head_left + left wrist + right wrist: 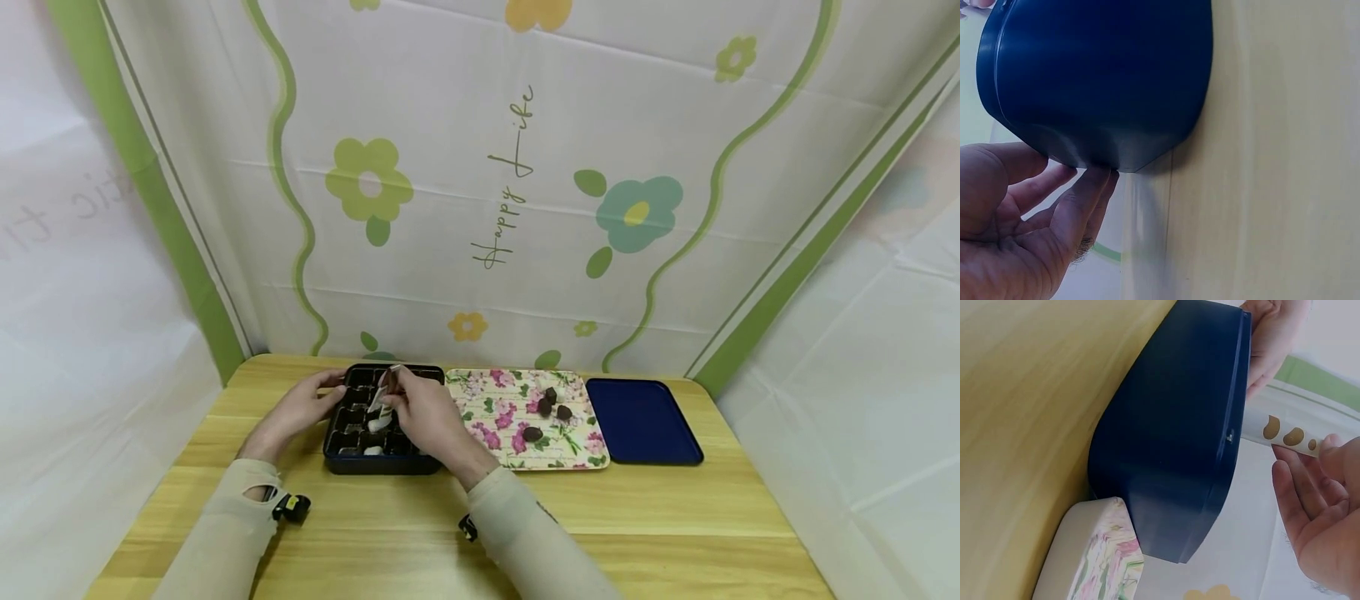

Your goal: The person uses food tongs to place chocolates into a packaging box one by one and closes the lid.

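A dark blue box [384,468] stands on the table with a black divided insert of small compartments. One front compartment holds a small white piece [372,451]. At the box's left side my left hand [303,408] touches the wall with its fingertips, as the left wrist view shows with the fingers [1085,200] fairly straight. My right hand [431,417] is above the compartments and pinches a narrow pale plastic strip [1291,434] with gold-brown spots between thumb and fingers. In the head view the strip looks partly clear, and its lower end reaches down over the insert.
Right beside the box lies a flower-patterned tray [480,460] carrying several dark brown round pieces [532,434]. Farther right is a shallow dark blue lid [645,421]. A printed curtain [450,208] hangs behind the wooden table [375,533].
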{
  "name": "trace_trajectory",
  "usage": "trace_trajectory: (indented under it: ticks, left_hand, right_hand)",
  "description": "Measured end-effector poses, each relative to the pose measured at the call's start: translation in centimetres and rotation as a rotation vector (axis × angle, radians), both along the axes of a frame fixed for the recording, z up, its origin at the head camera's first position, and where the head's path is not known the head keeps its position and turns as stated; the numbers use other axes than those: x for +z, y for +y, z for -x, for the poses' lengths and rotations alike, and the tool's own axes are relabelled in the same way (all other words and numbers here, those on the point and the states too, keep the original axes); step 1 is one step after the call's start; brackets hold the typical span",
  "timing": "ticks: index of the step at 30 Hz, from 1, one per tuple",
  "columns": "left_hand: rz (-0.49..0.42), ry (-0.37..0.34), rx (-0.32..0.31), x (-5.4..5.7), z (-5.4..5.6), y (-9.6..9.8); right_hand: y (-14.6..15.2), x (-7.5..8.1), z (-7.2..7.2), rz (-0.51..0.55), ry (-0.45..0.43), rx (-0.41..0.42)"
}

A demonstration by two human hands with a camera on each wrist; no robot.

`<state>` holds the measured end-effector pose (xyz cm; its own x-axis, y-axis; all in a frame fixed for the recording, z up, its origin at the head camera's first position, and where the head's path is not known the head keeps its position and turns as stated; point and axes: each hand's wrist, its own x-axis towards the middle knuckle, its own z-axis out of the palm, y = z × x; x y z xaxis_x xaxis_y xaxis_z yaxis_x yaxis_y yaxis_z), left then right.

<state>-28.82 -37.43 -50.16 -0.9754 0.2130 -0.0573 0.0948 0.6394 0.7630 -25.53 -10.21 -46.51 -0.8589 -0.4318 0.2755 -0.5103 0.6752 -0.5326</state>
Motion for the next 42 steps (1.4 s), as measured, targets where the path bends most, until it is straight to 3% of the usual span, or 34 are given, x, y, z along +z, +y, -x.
trace_trajectory:
  ticks: [7, 12, 17, 30, 42]
  left_hand:
    - [0.021, 0.02, -0.002, 0.2, 0.0, 0.1]
    - [0.018, 0.008, -0.004, 0.1, 0.0, 0.2]
    - [0.016, 0.007, -0.002, 0.2, 0.0, 0.1]
    - [0.026, 0.017, -0.001, 0.1, -0.2, 0.0]
    - [0.025, 0.02, 0.001, 0.1, -0.2, 0.0]
  right_hand:
    - [1.3, 0.1, 0.0, 0.041, 0.013, -0.013]
    - [3.3, 0.3, 0.0, 0.111, -0.026, -0.052]
    - [6.1, 0.6, 0.4, 0.169, -0.053, -0.137]
    - [14.8, 0.3, 2.6, 0.257, 0.008, -0.349]
    - [21.3, -0.9, 4.9, 0.264, 0.02, -0.553]
